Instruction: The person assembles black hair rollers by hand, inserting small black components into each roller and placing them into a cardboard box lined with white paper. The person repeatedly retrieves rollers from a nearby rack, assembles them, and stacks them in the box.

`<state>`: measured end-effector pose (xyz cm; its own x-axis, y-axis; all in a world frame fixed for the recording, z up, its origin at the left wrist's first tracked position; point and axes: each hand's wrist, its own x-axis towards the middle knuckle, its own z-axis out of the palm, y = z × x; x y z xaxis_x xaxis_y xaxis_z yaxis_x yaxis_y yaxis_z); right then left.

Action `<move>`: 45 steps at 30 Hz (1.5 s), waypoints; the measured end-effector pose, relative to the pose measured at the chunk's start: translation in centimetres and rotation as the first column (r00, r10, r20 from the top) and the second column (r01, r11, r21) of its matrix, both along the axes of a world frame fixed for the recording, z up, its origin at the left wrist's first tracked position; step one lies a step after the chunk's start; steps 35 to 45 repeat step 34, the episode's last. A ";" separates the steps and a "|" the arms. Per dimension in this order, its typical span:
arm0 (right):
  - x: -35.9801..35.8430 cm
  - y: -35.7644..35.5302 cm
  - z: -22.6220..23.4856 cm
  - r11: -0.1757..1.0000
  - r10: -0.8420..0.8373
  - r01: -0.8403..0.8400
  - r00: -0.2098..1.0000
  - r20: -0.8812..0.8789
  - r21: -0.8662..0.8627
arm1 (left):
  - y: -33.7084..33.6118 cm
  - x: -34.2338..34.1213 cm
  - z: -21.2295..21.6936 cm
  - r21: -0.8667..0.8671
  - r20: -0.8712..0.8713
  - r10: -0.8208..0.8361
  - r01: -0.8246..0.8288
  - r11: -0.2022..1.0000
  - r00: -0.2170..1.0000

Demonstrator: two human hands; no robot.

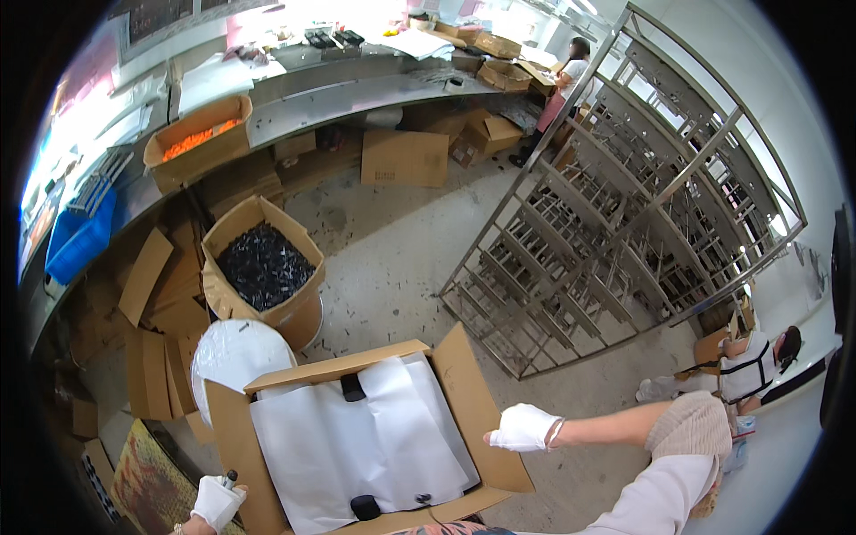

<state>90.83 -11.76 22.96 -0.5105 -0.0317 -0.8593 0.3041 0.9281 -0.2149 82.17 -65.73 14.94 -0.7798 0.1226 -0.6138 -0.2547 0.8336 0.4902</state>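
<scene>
A large open cardboard box (464, 392) stands in front of me, lined with white sheets (357, 441). A small black part (353, 387) lies at the far edge of the sheets and two more black parts (365, 507) lie at the near edge. My right hand (524, 427), in a white glove, hovers by the box's right flap with nothing in it. At the box's lower left corner my left hand (217, 500), also gloved, is closed around a small black object (231, 479).
A round cardboard drum (218, 294) full of small black parts stands behind the box, beside a white round lid (234, 354). Flattened cardboard (152, 294) piles up at left. A tall metal rack (624, 214) stands at right. One person crouches at right (749, 366), another stands far back (563, 89).
</scene>
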 end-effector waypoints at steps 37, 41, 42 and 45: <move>-47.8 35.6 0.3 0.875 -0.417 0.455 0.882 -0.218 0.168 | 46.1 -69.1 1.2 -0.041 -0.014 -0.378 0.377 0.925 0.926; -47.8 35.6 0.3 0.875 -0.417 0.455 0.882 -0.218 0.168 | 46.1 -69.1 1.2 -0.041 -0.014 -0.378 0.377 0.925 0.926; -47.8 35.6 0.3 0.875 -0.417 0.455 0.882 -0.218 0.168 | 46.1 -69.1 1.2 -0.041 -0.014 -0.378 0.377 0.925 0.926; -47.8 35.6 0.3 0.875 -0.417 0.455 0.882 -0.218 0.168 | 46.1 -69.1 1.2 -0.041 -0.014 -0.378 0.377 0.925 0.926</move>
